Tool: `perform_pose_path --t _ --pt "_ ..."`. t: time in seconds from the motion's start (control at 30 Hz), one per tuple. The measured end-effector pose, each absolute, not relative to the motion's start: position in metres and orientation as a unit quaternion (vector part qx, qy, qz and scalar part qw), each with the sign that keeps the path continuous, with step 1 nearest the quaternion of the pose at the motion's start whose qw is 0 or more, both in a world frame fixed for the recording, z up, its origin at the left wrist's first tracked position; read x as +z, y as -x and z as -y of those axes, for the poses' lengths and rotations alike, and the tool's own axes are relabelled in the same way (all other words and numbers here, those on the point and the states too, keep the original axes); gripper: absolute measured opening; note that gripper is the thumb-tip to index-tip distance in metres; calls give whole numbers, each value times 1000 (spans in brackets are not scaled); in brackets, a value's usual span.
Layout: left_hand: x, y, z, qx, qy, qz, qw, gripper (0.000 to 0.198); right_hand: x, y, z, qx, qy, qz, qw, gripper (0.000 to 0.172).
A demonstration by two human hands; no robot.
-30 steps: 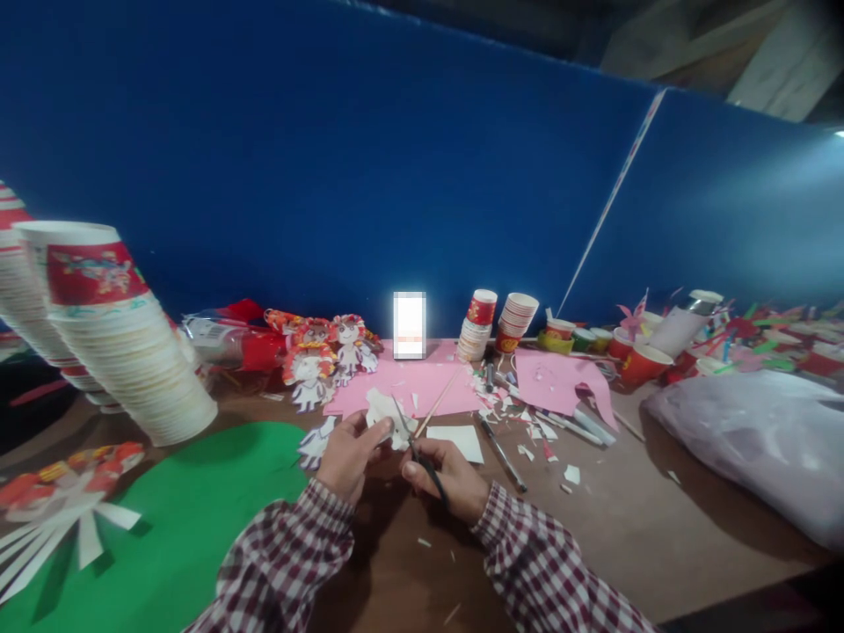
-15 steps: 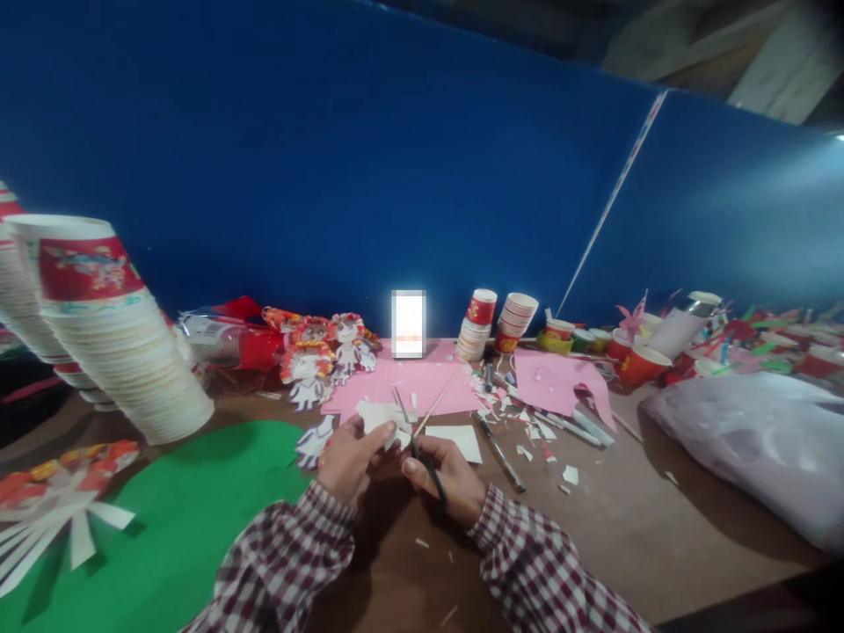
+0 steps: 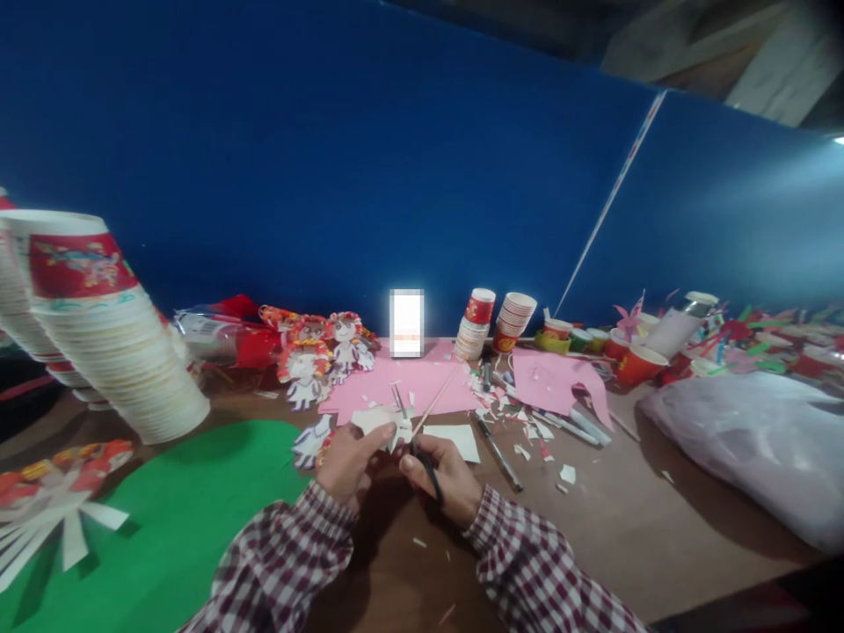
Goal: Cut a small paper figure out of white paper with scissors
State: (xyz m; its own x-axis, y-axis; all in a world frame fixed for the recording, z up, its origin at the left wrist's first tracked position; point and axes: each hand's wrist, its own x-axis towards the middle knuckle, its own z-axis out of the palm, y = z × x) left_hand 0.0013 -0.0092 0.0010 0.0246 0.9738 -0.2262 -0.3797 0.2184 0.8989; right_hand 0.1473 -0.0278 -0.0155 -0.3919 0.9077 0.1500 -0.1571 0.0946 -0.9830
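Between thumb and fingers, my left hand [image 3: 348, 464] pinches a piece of white paper [image 3: 370, 424]. My right hand [image 3: 448, 475] grips black-handled scissors [image 3: 432, 473], whose blades point away from me at the paper's right edge. How far the blades are apart is hard to see. A thin stick [image 3: 435, 401] slants up behind the scissors. Just past my hands lie pink paper sheets [image 3: 389, 387] and a white card [image 3: 454, 440]. Paper doll cutouts [image 3: 305, 378] with orange hair lie beyond my left hand.
Tall stacked paper cups [image 3: 112, 343] lean at the left beside a green sheet [image 3: 217, 483]. Paper scraps, a pen [image 3: 499, 453] and two cup stacks [image 3: 476, 325] lie ahead. At right sits a whitish plastic bag [image 3: 745, 448]. A blue wall [image 3: 296, 158] closes the back.
The whole view has shifted slightly. My hands keep nearly the same place, still holding the paper and scissors, and the paper has tilted a little.
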Motion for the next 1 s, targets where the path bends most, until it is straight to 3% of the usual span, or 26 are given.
perform_pose_path --t 0.43,1.0 --pt "-6 -2 9 522 -334 -493 610 31 -17 -145 28 595 323 570 467 33" --pt "-5 -7 11 521 -259 -461 670 34 -19 -141 28 589 302 561 497 32"
